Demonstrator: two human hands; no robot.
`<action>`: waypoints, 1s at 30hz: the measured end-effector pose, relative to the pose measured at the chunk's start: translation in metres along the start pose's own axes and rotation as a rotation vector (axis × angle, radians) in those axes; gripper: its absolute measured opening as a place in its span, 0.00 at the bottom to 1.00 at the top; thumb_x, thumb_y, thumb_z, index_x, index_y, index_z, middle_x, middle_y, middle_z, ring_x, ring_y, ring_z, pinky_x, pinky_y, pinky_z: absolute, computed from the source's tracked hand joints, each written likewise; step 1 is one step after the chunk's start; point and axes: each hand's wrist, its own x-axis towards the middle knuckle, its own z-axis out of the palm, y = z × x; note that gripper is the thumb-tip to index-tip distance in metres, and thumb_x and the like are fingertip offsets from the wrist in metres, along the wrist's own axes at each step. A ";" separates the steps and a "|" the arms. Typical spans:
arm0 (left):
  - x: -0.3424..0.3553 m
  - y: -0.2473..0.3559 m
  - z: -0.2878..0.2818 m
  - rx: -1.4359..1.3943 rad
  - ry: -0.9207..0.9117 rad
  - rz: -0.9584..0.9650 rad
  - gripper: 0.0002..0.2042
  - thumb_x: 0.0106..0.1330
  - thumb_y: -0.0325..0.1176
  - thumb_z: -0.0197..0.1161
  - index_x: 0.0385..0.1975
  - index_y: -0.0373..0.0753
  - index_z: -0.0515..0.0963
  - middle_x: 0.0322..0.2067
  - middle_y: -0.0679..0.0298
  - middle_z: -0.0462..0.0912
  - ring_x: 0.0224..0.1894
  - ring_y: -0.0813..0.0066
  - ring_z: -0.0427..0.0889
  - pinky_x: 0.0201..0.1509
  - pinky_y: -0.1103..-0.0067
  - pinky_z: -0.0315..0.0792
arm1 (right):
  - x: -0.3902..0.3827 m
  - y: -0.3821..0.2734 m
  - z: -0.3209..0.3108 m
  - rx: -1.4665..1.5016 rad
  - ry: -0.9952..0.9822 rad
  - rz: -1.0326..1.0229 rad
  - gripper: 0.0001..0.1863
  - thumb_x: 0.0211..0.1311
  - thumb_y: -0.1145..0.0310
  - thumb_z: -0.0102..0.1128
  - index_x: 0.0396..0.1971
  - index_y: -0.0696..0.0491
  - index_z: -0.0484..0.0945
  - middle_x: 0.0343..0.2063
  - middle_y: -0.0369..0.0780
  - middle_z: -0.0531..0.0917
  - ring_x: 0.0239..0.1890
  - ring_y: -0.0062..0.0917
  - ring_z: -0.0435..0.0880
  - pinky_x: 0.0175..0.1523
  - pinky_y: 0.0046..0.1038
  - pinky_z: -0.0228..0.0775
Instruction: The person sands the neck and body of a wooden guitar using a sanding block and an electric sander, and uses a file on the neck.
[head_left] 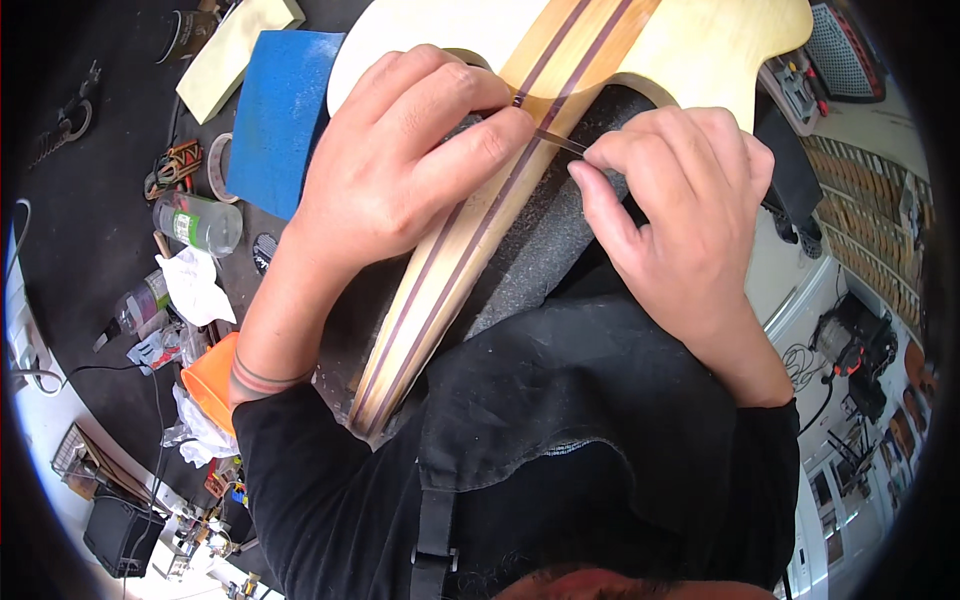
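Observation:
A pale wooden guitar body (725, 45) lies in front of me, its neck (440, 255) striped with dark lines and running back toward my waist. Across the neck, close to where it meets the body, stretches a thin, narrow dark strip (562, 142); its material is too small to tell. My left hand (405, 150) pinches one end of it over the neck's left side. The other end is held between thumb and fingers of my right hand (680, 190), to the right of the neck. Both hands are closed, and the fingers partly hide the strip's ends.
Beneath the neck is a grey speckled support (535, 265). To the left on the dark bench lie a blue block (280, 120), a pale yellow slab (235, 55), a tape roll (222, 168), a clear bottle (200, 222), crumpled white paper (198, 285) and an orange container (212, 378).

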 end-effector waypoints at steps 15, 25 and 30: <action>0.009 -0.002 0.010 0.043 -0.010 0.141 0.20 0.42 0.33 0.69 0.39 0.34 0.86 0.37 0.57 0.83 0.38 0.58 0.83 0.41 0.69 0.79 | -0.011 0.000 0.018 -0.068 0.059 -0.017 0.13 0.51 0.71 0.78 0.36 0.45 0.84 0.32 0.29 0.84 0.41 0.24 0.83 0.52 0.32 0.59; 0.011 0.003 -0.003 -0.038 -0.065 0.093 0.19 0.40 0.28 0.71 0.37 0.32 0.85 0.34 0.57 0.83 0.35 0.59 0.83 0.37 0.70 0.78 | -0.014 -0.006 0.010 -0.021 0.006 -0.016 0.13 0.48 0.71 0.77 0.34 0.45 0.84 0.33 0.29 0.84 0.40 0.24 0.83 0.51 0.32 0.59; 0.026 0.002 0.010 0.000 -0.048 0.142 0.19 0.41 0.30 0.70 0.37 0.33 0.86 0.35 0.57 0.83 0.36 0.60 0.83 0.37 0.71 0.78 | -0.013 0.001 0.006 -0.085 0.037 0.036 0.13 0.49 0.71 0.77 0.34 0.44 0.82 0.32 0.28 0.83 0.41 0.23 0.83 0.52 0.33 0.58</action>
